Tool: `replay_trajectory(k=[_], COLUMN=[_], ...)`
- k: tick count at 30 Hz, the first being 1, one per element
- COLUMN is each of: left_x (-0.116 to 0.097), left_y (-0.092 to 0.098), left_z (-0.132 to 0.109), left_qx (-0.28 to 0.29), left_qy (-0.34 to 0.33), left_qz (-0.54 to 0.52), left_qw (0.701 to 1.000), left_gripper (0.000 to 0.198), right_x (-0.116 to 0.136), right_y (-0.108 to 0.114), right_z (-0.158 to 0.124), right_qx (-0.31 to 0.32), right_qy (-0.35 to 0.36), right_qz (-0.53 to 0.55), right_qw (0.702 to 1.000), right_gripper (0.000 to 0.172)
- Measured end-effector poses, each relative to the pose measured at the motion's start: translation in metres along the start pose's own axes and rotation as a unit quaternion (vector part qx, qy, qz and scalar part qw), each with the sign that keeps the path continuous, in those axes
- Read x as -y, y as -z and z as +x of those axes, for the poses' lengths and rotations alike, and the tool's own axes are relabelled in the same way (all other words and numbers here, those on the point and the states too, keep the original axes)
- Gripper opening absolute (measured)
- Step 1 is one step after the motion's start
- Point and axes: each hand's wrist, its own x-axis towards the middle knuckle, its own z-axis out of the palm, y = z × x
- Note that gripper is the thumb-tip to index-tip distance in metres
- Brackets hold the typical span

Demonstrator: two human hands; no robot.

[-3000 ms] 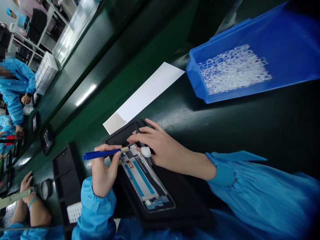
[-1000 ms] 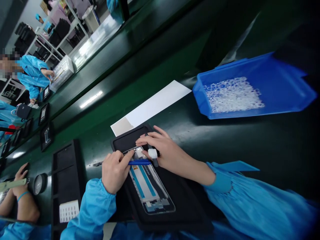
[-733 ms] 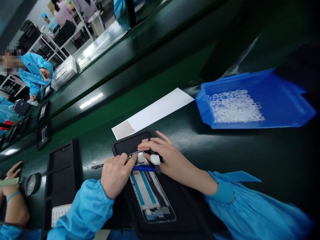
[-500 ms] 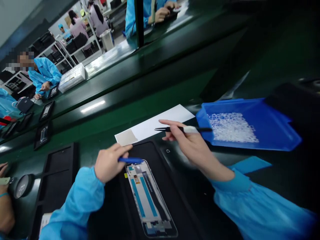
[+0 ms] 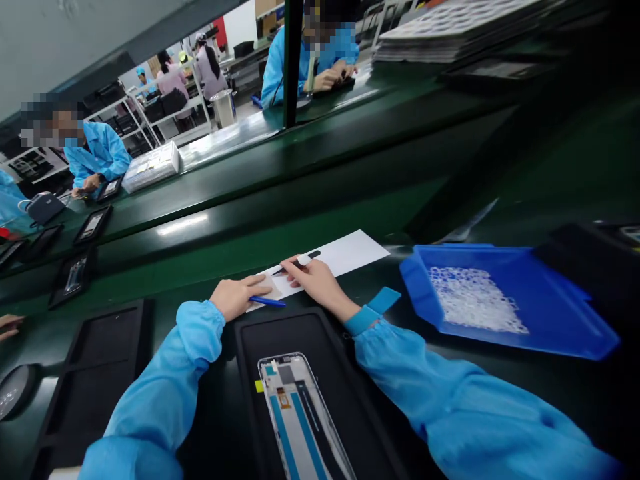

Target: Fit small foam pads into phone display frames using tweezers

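My left hand point(image 5: 231, 299) presses its fingers on the beige end of a white paper strip point(image 5: 356, 253). A slim blue stick-like tool point(image 5: 269, 301) is gripped in the same hand and points right. My right hand point(image 5: 320, 283) pinches black tweezers point(image 5: 314, 254) over the strip, close to the left fingertips; whether the tips hold anything is too small to tell. Nearer to me, an opened phone body point(image 5: 305, 420) with blue strips and a yellow tab lies in a black tray point(image 5: 283, 333). Its lower end runs out of the picture.
A blue bin point(image 5: 545, 293) of small white ring-like pieces point(image 5: 475, 300) stands at the right. Left of my arm are another black tray point(image 5: 95, 353) and a round dish point(image 5: 17, 392). Co-workers in blue sit across the bench, and a person's hand point(image 5: 10, 326) shows at the left edge.
My right hand has moved left and down to the paper strip with the tweezers. My left hand now reaches onto the strip's beige end. The view has tilted up.
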Motion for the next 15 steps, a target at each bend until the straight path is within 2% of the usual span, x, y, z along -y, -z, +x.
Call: replay_trajectory(k=[3, 8, 15], left_x=[-0.003, -0.009, -0.013], left_y=[-0.006, -0.007, -0.001], left_z=[-0.002, -0.001, 0.001], left_qx=[-0.005, 0.007, 0.045], left_qy=[-0.023, -0.016, -0.017], left_qz=[0.014, 0.055, 0.1], left_qw=[1.0, 0.998, 0.994], left_gripper=[0.049, 0.061, 0.059], right_x=[-0.002, -0.009, -0.001], right_y=[0.005, 0.015, 0.015], right_z=[-0.007, -0.024, -0.029], right_qx=[-0.014, -0.022, -0.016], right_qy=[0.005, -0.005, -0.02], right_qz=[-0.017, -0.042, -0.058], right_qw=[1.0, 0.999, 0.998], right_gripper=[0.025, 0.024, 0.018])
